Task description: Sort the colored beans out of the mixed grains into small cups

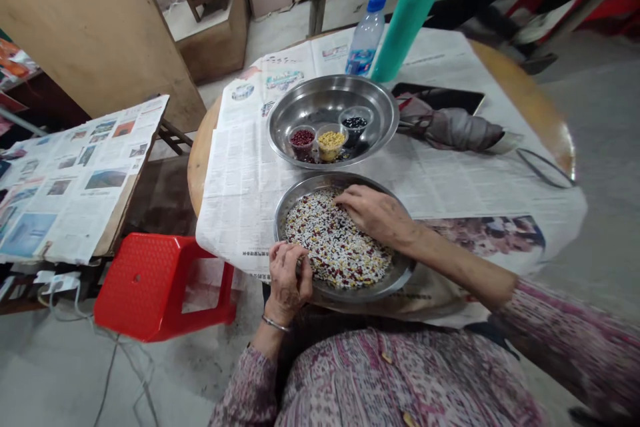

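Note:
A shallow metal basin [345,177] holds white grains mixed with dark red, yellow and black beans [340,247]. Inside it, at the upper right of the mix, my right hand [377,213] is closed with its fingertips pinched down at the grains; what lies between them is hidden. My left hand [287,277] rests at the basin's lower left rim, its fingers curled in toward the thumb. Whether it grips the rim or small beans I cannot tell. Just beyond, a second metal basin [310,97] contains small clear cups of red beans [303,138], yellow beans [331,141] and black beans [355,123].
Newspaper [240,180] covers the round wooden table [197,173]. A water bottle [365,40], a teal bottle [413,20], a dark flat tablet-like object [450,97] and a folded umbrella [460,128] stand or lie behind. A red stool [145,287] is at left, beside another newspaper-covered table [75,173].

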`<state>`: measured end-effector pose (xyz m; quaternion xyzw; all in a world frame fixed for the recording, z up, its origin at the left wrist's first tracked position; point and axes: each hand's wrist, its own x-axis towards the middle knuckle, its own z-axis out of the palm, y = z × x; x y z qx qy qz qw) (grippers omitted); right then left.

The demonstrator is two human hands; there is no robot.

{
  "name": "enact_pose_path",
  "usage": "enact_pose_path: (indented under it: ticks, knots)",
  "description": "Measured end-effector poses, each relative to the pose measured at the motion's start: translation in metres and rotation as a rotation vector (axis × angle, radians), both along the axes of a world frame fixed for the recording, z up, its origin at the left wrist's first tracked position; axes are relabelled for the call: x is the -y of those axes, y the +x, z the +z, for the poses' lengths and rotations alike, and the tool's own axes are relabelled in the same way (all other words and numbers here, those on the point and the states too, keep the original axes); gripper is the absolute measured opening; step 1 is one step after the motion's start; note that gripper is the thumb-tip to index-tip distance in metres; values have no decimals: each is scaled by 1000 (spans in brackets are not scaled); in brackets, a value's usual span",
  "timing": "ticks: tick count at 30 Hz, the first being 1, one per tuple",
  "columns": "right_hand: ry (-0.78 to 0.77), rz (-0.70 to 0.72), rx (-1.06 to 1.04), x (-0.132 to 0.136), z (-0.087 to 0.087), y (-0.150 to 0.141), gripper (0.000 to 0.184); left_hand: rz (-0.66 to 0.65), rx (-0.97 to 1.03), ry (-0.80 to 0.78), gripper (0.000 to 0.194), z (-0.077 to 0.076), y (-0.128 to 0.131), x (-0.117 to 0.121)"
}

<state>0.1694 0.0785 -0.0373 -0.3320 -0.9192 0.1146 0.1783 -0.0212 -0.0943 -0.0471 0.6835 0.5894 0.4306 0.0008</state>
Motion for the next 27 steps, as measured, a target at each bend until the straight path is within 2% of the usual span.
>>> enact_pose_path:
  ticks: [2, 4, 7, 11, 14, 18, 20, 23, 27]
  knots:
    - [-14, -105, 7, -1, 2, -9, 25, 4, -6, -3, 16, 0, 0, 0]
    - [-47, -116, 4, 8, 4, -23, 27, 8, -16, -7, 16, 1, 0, 0]
    - [-89, -13, -9, 26, 10, -48, 26, 10, -34, -7, 16, 2, 0, 0]
    - [-110, 213, 0, 43, 16, -70, 23, 12, -38, 17, 16, 3, 0, -1]
    - [-115, 340, 48, 51, 18, -65, 12, 1, -24, 26, 16, 3, 0, -2]
    - [-123, 455, 73, 60, 17, -27, 11, -4, -16, 0, 14, 2, 0, -1]
    - [-90, 431, 67, 59, 16, -3, 11, 3, -20, -7, 13, 2, 0, -1]
    - [-53, 254, 5, 48, 14, 23, 15, 9, -23, -13, 13, 2, 0, -1]
    - [-44, 50, -48, 33, 11, 19, 19, 5, -17, -11, 14, 4, 0, -1]
